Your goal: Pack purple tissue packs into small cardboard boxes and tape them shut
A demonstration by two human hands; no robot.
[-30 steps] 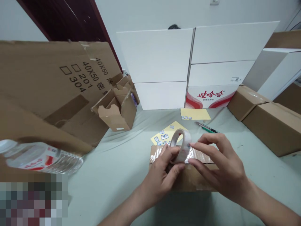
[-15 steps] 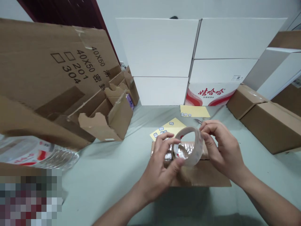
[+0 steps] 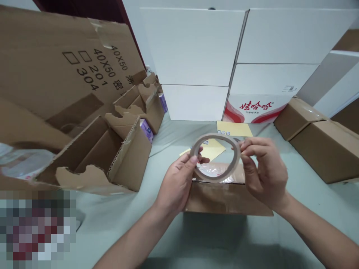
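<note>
- Beige, ring-shaped roll of tape [image 3: 217, 179]: at the centre of the head view, held up with its open ring turned towards the camera.
- Left hand [image 3: 178, 175]: grasping the roll's lower left rim, thumb on the near side, some fingertips showing through the ring.
- Right hand [image 3: 265, 170]: thumb and forefinger brought together at the roll's right edge — slightly blurred, so I cannot tell whether they pinch the tape's loose end.
- Brown cardboard box with shiny clear tape across its top [image 3: 227, 198]: centre of the frame, below and behind the roll, on a pale green cloth [image 3: 297, 235].
- Yellow paper sheet [image 3: 215, 150]: beyond the box, partly seen through the ring; a second yellow sheet [image 3: 237, 129] lies higher up, near a white panel with red print [image 3: 256, 108].
- Open brown cardboard box [image 3: 130, 160]: left of the frame — a clear plastic bottle [image 3: 26, 160] shows partly behind it.
</note>
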